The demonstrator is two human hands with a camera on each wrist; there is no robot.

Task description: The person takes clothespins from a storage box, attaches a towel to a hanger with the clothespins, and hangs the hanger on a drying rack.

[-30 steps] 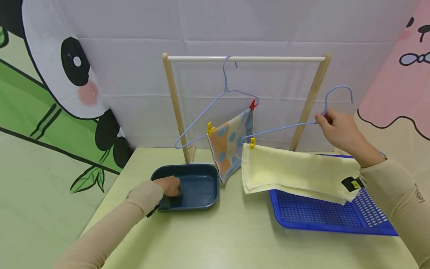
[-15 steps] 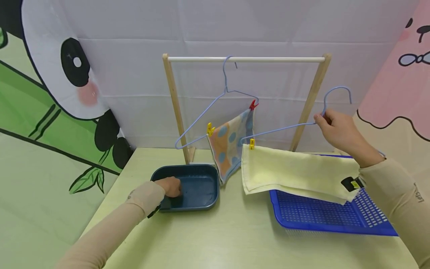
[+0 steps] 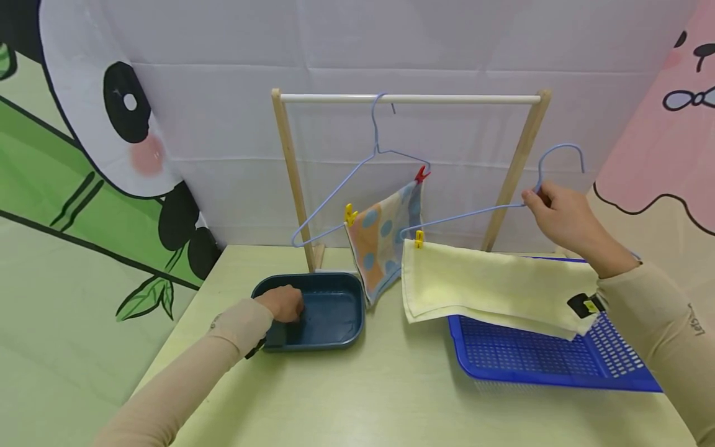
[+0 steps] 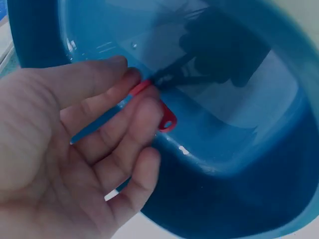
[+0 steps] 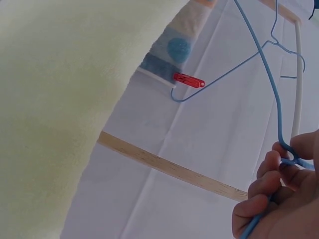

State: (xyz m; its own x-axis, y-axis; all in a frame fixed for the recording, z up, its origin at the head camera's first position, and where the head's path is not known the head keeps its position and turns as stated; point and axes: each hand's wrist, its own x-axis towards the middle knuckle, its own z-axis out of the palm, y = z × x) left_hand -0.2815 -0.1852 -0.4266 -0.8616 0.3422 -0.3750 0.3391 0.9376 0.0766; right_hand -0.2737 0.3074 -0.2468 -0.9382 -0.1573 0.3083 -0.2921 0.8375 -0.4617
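Observation:
Inside the dark blue basin point(image 3: 335, 310), my left hand point(image 3: 282, 303) is low, palm turned away from the head view. The left wrist view shows its fingers around a red clothespin point(image 4: 168, 121), one holed end sticking out past the fingertips. My right hand point(image 3: 570, 220) grips a blue wire hanger point(image 3: 469, 214) just below its hook. A pale yellow towel point(image 3: 491, 282) hangs from that hanger, with a yellow clothespin point(image 3: 419, 239) at its left corner. The towel's right end passes behind or beside my right wrist.
A wooden rack with a white rod point(image 3: 463, 99) stands at the back. On it hangs another blue hanger point(image 3: 335, 189) carrying a dotted cloth point(image 3: 385, 239), held by yellow point(image 3: 350, 215) and red point(image 3: 421, 174) clothespins. A blue perforated basket point(image 3: 525, 363) sits under the towel.
My left hand has risen slightly within the basin. The right hand, hanger and yellow towel have stayed almost still.

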